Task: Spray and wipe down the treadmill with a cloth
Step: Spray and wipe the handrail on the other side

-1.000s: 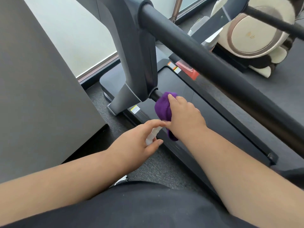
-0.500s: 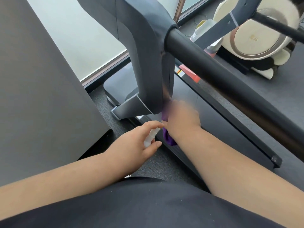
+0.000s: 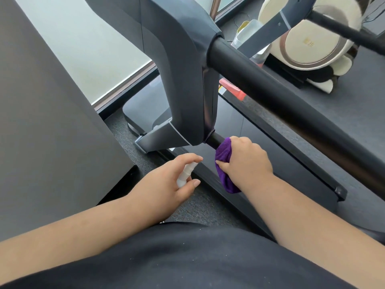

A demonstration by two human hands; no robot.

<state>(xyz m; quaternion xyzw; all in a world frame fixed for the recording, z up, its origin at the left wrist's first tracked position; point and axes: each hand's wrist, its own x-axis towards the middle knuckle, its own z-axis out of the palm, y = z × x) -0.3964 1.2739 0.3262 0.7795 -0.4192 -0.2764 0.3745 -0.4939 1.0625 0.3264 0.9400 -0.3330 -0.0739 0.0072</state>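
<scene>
Occupying most of the frame, the treadmill (image 3: 270, 155) presents a grey upright post (image 3: 183, 80), a thick black upper handrail (image 3: 291, 97) running toward the lower right, and a thinner lower rail (image 3: 215, 139) emerging from the foot of the post. Both forearms extend forward from the bottom edge, over dark clothing. The right hand (image 3: 248, 161) is arched over the lower rail, knuckles up, fingers and thumb curled round a purple cloth (image 3: 224, 161) bunched against the rail just beside the post; the cloth's loose end hangs below the palm. The left hand (image 3: 166, 184) sits to the left, just apart from the cloth, gripping a small white spray bottle (image 3: 186, 174), index finger extended over its top and thumb beneath. The nozzle appears to point toward the deck edge, though its direction is not clearly resolved.
</scene>
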